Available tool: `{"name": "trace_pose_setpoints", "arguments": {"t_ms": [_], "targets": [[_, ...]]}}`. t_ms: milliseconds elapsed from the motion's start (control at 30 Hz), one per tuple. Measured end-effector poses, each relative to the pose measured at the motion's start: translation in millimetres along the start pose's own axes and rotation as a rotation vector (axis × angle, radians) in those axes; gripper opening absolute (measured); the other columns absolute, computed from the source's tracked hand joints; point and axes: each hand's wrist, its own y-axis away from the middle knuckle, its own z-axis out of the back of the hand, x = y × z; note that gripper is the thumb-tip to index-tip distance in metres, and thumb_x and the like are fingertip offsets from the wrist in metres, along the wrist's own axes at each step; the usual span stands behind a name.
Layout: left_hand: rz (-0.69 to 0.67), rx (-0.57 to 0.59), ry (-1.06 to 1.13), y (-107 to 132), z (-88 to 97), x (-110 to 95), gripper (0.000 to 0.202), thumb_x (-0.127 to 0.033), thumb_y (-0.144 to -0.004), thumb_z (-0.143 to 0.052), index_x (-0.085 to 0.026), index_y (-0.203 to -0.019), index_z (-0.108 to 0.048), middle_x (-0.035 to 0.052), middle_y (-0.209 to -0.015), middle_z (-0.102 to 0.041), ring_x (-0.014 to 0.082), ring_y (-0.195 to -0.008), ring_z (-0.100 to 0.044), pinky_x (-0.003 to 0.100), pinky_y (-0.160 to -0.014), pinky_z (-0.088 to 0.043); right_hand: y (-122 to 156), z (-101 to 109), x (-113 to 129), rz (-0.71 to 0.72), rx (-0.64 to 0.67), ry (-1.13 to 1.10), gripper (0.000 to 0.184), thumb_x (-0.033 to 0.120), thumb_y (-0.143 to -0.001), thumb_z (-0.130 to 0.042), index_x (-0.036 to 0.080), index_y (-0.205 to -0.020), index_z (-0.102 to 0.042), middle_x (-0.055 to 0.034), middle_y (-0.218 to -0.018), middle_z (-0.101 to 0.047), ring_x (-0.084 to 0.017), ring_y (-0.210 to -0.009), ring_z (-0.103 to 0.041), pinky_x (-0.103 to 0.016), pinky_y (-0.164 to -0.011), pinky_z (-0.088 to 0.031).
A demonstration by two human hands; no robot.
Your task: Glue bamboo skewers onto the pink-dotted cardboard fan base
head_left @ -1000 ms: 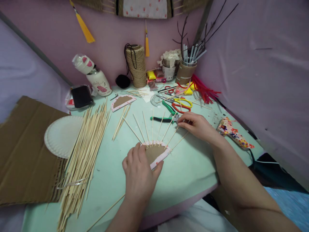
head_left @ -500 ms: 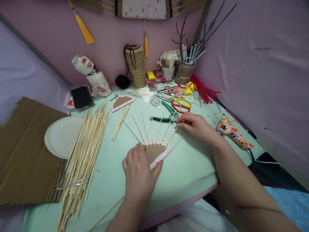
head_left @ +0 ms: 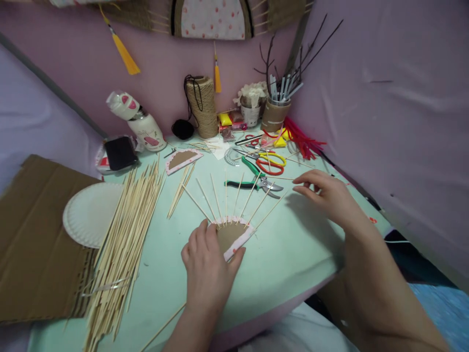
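Note:
My left hand [head_left: 208,266] lies flat on a brown cardboard half-disc with a pink dotted rim [head_left: 234,233], pressing it to the green table [head_left: 289,254]. Several thin bamboo sticks [head_left: 226,195] fan out from under the half-disc. My right hand [head_left: 327,195] hovers to the right of the fan, fingers loosely spread and holding nothing, just beyond the tip of the rightmost stick. Green-handled pliers [head_left: 252,185] lie just behind the fan.
A big heap of bamboo sticks [head_left: 128,230] lies at the left beside a white paper plate [head_left: 86,212] and brown cardboard [head_left: 32,234]. Scissors [head_left: 271,161], a twine spool [head_left: 200,105], a pen cup [head_left: 274,112], red pipe cleaners [head_left: 304,139], a bottle [head_left: 141,122] crowd the back.
My right hand has let go of the rightmost stick and moved right, away from the fan. The left hand stays on the half-disc. The view has tilted slightly.

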Motion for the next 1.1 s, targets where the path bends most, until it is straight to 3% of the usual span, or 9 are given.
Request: {"name": "trace_pose_setpoints", "arguments": {"t_ms": [133,267,400,533,733,833,933,1033,1100], "targets": [[-0.092,-0.066,-0.032,-1,11.4,-5,0.049,-0.042,-0.085,-0.065,-0.018,-0.124,-0.049,0.0186,-0.136,-0.052,0.0361,-0.122,-0.049,0.053,-0.091,-0.043,32,24,-29,-0.175,-0.068,0.179,0.025,0.042,-0.089,-0.053,0.022,-0.096,-0.068,-0.0109,-0.098,-0.066,-0.027,-0.085,-0.062,-0.04,-0.076,-0.046],[-0.219,-0.03,0.013,-21,18.8,-33,0.017,-0.027,-0.094,-0.051,-0.021,-0.106,-0.063,0.0099,-0.105,-0.067,0.026,-0.095,-0.06,0.041,-0.08,-0.049,60,32,-60,-0.215,-0.058,0.385,0.032,0.044,-0.089,-0.053,0.021,-0.107,-0.065,-0.0189,-0.105,-0.064,-0.037,-0.098,-0.058,-0.05,-0.085,-0.042],[-0.301,0.079,-0.108,-54,2.6,-68,0.024,-0.011,-0.088,-0.05,-0.021,-0.07,-0.063,0.0078,-0.074,-0.063,0.0238,-0.074,-0.06,0.036,-0.068,-0.05,75,30,-80,-0.272,-0.028,0.547,0.044,0.051,-0.089,-0.052,0.019,-0.118,-0.061,-0.0222,-0.108,-0.062,-0.041,-0.099,-0.056,-0.053,-0.082,-0.043],[-0.275,0.101,-0.16,-74,-20.0,-83,0.027,-0.003,-0.083,-0.048,-0.019,-0.066,-0.062,0.0067,-0.066,-0.06,0.0219,-0.067,-0.062,0.031,-0.061,-0.047,77,26,-89,-0.312,-0.017,0.574,0.053,0.056,-0.09,-0.047,0.016,-0.122,-0.058,-0.0221,-0.107,-0.061,-0.04,-0.1,-0.056,-0.05,-0.081,-0.045],[-0.236,0.096,-0.126,-78,-27.3,-84,0.028,0.004,-0.077,-0.048,-0.017,-0.065,-0.061,0.0038,-0.064,-0.058,0.0188,-0.064,-0.063,0.027,-0.059,-0.043,73,18,-92,-0.332,-0.032,0.517,0.057,0.053,-0.089,-0.048,0.011,-0.126,-0.057,-0.0224,-0.106,-0.061,-0.037,-0.098,-0.058,-0.048,-0.083,-0.046],[-0.218,0.09,-0.057,-79,-17.0,-85,0.028,0.004,-0.074,-0.051,-0.019,-0.06,-0.057,0.0024,-0.06,-0.056,0.0178,-0.057,-0.06,0.027,-0.055,-0.04,75,18,-92,-0.359,-0.04,0.51,0.059,0.051,-0.086,-0.052,0.01,-0.128,-0.056,-0.0226,-0.107,-0.061,-0.037,-0.099,-0.058,-0.047,-0.083,-0.047],[-0.209,0.051,0.034,-74,3.9,-79,0.025,-0.008,-0.085,-0.05,-0.02,-0.065,-0.058,0.0023,-0.064,-0.059,0.0171,-0.057,-0.058,0.028,-0.055,-0.04,76,21,-91,-0.388,0.019,0.515,0.056,0.05,-0.086,-0.052,0.011,-0.125,-0.058,-0.0214,-0.103,-0.063,-0.037,-0.097,-0.06,-0.046,-0.082,-0.047],[-0.195,-0.156,0.336,-64,27.3,-63,0.015,-0.02,-0.091,-0.051,-0.02,-0.084,-0.064,0.0015,-0.08,-0.066,0.0149,-0.07,-0.061,0.026,-0.064,-0.044,73,24,-91,-0.458,0.105,0.503,0.054,0.047,-0.087,-0.05,0.009,-0.125,-0.057,-0.0216,-0.101,-0.064,-0.036,-0.093,-0.062,-0.044,-0.079,-0.048],[-0.146,-0.293,0.477,-54,37.5,-49,0.013,-0.024,-0.091,-0.054,-0.02,-0.086,-0.064,-0.0002,-0.079,-0.067,0.0128,-0.069,-0.06,0.024,-0.066,-0.046,70,24,-91,-0.484,0.133,0.5,0.053,0.044,-0.088,-0.048,0.007,-0.125,-0.057,-0.023,-0.102,-0.064,-0.036,-0.093,-0.062,-0.044,-0.079,-0.048]]}}
